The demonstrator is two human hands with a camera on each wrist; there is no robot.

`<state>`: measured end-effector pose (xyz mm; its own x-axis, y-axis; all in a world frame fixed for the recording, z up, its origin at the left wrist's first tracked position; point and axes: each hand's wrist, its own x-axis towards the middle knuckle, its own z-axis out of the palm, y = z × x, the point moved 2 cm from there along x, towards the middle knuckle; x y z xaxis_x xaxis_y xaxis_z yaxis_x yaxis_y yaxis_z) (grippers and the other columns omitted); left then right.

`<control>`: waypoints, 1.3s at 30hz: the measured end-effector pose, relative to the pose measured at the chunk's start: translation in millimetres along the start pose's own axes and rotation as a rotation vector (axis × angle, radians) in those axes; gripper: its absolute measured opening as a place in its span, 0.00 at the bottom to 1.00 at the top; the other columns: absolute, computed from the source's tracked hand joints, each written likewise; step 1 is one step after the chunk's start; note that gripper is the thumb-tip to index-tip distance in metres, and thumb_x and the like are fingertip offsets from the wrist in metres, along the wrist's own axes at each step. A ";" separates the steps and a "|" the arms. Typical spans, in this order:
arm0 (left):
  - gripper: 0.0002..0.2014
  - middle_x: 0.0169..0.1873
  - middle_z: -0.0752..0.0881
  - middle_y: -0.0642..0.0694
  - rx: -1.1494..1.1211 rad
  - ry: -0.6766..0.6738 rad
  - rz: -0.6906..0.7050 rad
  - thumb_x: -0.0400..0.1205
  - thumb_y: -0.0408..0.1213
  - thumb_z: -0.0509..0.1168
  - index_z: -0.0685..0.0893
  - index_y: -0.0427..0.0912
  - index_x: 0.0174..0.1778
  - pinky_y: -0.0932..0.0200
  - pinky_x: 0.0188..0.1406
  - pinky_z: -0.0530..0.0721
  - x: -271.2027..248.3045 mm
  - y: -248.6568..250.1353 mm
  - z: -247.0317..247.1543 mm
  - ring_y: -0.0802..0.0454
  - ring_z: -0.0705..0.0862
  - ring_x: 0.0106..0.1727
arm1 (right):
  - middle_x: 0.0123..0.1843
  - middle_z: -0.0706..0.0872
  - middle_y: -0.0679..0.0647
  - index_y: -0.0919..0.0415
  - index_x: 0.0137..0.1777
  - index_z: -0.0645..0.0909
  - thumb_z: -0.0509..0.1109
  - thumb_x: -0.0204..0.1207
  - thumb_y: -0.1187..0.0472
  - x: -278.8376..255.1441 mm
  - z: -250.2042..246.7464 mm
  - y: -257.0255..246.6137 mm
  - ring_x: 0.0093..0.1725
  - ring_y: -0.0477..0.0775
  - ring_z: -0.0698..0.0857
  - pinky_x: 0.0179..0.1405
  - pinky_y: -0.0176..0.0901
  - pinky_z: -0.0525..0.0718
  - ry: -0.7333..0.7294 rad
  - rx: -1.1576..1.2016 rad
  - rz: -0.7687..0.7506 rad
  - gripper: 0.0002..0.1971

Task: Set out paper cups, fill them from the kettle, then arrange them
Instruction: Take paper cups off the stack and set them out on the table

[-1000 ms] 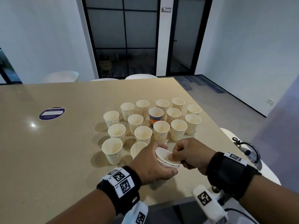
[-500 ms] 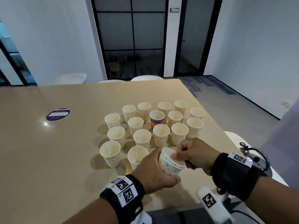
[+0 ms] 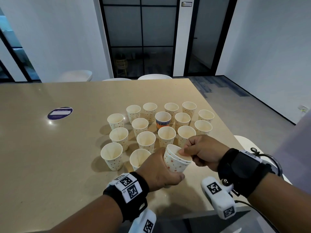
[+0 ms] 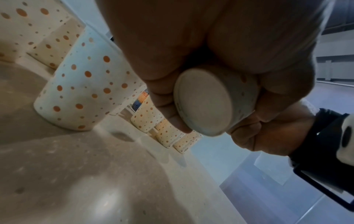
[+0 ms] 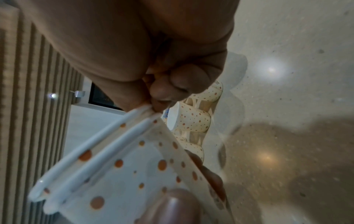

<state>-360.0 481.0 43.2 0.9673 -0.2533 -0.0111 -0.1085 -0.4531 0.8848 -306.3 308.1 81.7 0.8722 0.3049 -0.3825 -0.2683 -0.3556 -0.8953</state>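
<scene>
Above the near edge of the table (image 3: 50, 165), a small nested stack of cups (image 3: 175, 163) is gripped around its wall by the left hand (image 3: 158, 172), while the rim of the inner cup (image 5: 91, 145) is pinched by the right hand (image 3: 203, 150). For a clean separation, the outer cup should be held firmly without being crushed, and the inner one drawn straight out along its axis. It can then be set upright beside the cups on the table (image 3: 156, 128), without the neighbours being knocked.

Clearance: standing cups (image 3: 146, 140) packed close ahead of left hand (image 3: 158, 172).
Bare worktop (image 3: 50, 157) lies open to that hand's left; only narrow gaps separate the cups.
</scene>
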 end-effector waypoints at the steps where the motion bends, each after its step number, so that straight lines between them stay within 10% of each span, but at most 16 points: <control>1: 0.28 0.48 0.89 0.52 0.006 -0.004 0.004 0.69 0.42 0.82 0.77 0.54 0.62 0.57 0.44 0.92 -0.2 -1.2 0.5 0.54 0.88 0.46 | 0.22 0.70 0.55 0.60 0.28 0.74 0.77 0.73 0.70 0.0 0.0 0.4 0.21 0.52 0.62 0.19 0.35 0.61 -0.004 -0.006 -0.008 0.17; 8: 0.29 0.48 0.86 0.60 0.014 -0.046 0.015 0.70 0.47 0.82 0.75 0.61 0.62 0.74 0.44 0.86 -4.0 -11.3 3.4 0.69 0.84 0.49 | 0.22 0.74 0.54 0.68 0.36 0.79 0.75 0.74 0.71 -8.1 3.8 3.3 0.21 0.51 0.66 0.19 0.35 0.66 -0.030 -0.080 -0.048 0.09; 30: 0.33 0.46 0.86 0.55 0.112 -0.053 -0.078 0.66 0.53 0.79 0.74 0.58 0.65 0.55 0.42 0.93 -2.5 -12.6 20.8 0.57 0.89 0.44 | 0.25 0.76 0.59 0.62 0.28 0.82 0.77 0.71 0.70 5.0 -8.2 21.5 0.21 0.52 0.70 0.22 0.38 0.72 -0.077 -0.145 -0.049 0.13; 34: 0.35 0.49 0.84 0.58 0.187 -0.010 -0.119 0.64 0.59 0.78 0.72 0.57 0.65 0.56 0.49 0.92 2.0 -17.1 25.1 0.58 0.86 0.48 | 0.27 0.84 0.49 0.62 0.35 0.84 0.78 0.72 0.55 2.4 -15.6 8.2 0.27 0.47 0.82 0.27 0.37 0.80 0.079 -0.412 -0.226 0.12; 39: 0.33 0.45 0.87 0.57 0.224 0.022 -0.170 0.58 0.61 0.76 0.75 0.59 0.57 0.50 0.50 0.91 12.4 -24.0 30.7 0.58 0.87 0.45 | 0.26 0.81 0.45 0.56 0.29 0.84 0.75 0.74 0.56 -3.6 0.2 -1.6 0.28 0.42 0.76 0.31 0.37 0.75 -0.138 -0.589 -0.401 0.13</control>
<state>-352.4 462.5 7.5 0.9804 -0.1401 -0.1387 0.0103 -0.6662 0.7457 -309.1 307.7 84.5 0.7870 0.6068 -0.1111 0.3602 -0.5982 -0.7158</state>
